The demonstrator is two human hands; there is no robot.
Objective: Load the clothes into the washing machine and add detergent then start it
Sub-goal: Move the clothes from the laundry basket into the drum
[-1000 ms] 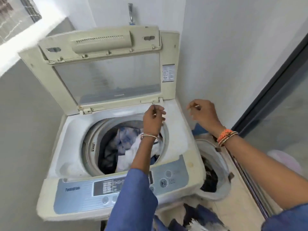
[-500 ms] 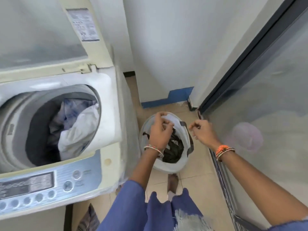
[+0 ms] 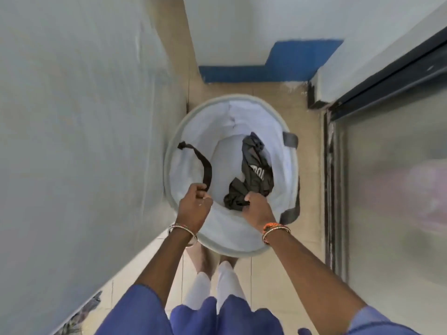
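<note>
1. Looking straight down, a person bends over a round white laundry basket (image 3: 285, 165) standing on a beige tiled floor (image 3: 302, 238).
2. One dark garment (image 3: 254, 180) with white lettering lies crumpled in the bottom of the basket, toward its right side; it looks to be the last piece of clothing there.
3. The right hand (image 3: 257, 207) has its fingers curled into the near end of that garment, pinching a bunched fold.
4. The left hand (image 3: 193, 201) grips the lower end of a black strap handle (image 3: 204, 165) that loops up the basket's left inner wall.
5. Judging by its loose creases, the garment is thin, soft and light, with no stiffness. It should lift easily but will hang and trail, so a grip on a gathered bunch near its middle would keep it clear of the rim.
6. The basket's fabric walls seem limp, so holding the strap likely steadies it while the garment comes out.
7. The washing machine's pale side panel (image 3: 84, 141) fills the left of the view, just beside the basket; its drum is out of sight.
8. A white wall with a blue painted base (image 3: 278, 66) stands at the far end.
9. A dark-framed frosted glass door (image 3: 387, 189) closes the right side, making the space narrow.
</note>
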